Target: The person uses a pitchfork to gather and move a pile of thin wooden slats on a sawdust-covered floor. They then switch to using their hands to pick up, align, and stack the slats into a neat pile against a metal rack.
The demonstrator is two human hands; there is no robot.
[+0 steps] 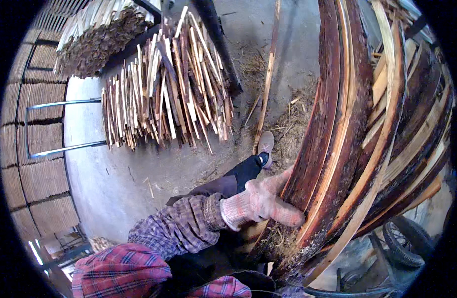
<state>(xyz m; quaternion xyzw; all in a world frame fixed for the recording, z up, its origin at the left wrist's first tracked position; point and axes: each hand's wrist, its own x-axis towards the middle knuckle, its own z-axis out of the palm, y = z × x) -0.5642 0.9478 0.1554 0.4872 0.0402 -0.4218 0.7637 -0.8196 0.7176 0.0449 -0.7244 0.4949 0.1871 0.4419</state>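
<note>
My left hand (pixel 263 202), in a pale knitted glove with reddish stains, is closed on the left edge of a long bark-covered wood slab (pixel 333 114). One gloved digit lies across the bark, and another goes out of sight at the slab's edge. Dark red-brown bark flanks a pale strip of bare wood along its length. Sawdust and shreds cling to the bark near the lower end. To its right, more slabs and split strips (pixel 412 134) are heaped together. My right hand is not visible; a bit of plaid sleeve (pixel 293 289) shows at the bottom edge.
A pile of cut sticks (pixel 164 89) lies at the upper left beside a metal frame (pixel 64 149). A long thin strip (pixel 269 74) rests on the floor by my shoe (pixel 266 148). Bark litter (pixel 295 116) covers nearby floor. A wheel (pixel 402 246) stands at lower right.
</note>
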